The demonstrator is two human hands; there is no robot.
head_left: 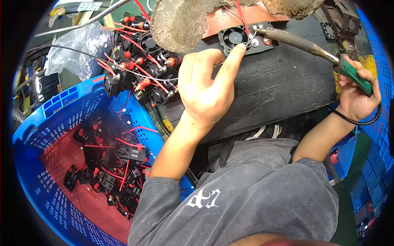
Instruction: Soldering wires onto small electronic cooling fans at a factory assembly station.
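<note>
1. The grip of the right hand (356,98) is closed around the green plastic handle of a soldering iron (355,76), near the right edge of the dark ribbed table (279,86); its long metal shaft runs up and left, with the tip at the terminals of the work piece.
2. The grip of the left hand (207,86) is narrow: a thin silvery solder wire (172,78) appears to be pinched between thumb and fingers, and the outstretched forefinger is pressed to the near edge of a small black square plastic cooling fan on a black plate (238,37), close to the far edge of the table.
3. The fan assembly is judged light and stiff, but fragile at its thin red leads and at the round red terminals; it is best held by the rim of the black frame, clear of the blades and of the heated joint.
4. The iron is judged rigid and hot toward the tip, so only the green handle is to be taken; the solder wire is soft and bends easily.
5. A heap of similar black fan assemblies with red wires (139,69) lies at the far left corner of the table.
6. Below it stands a blue perforated plastic crate (45,135) with more such parts in it, and a crumpled clear plastic bag (78,49) lies beyond.
</note>
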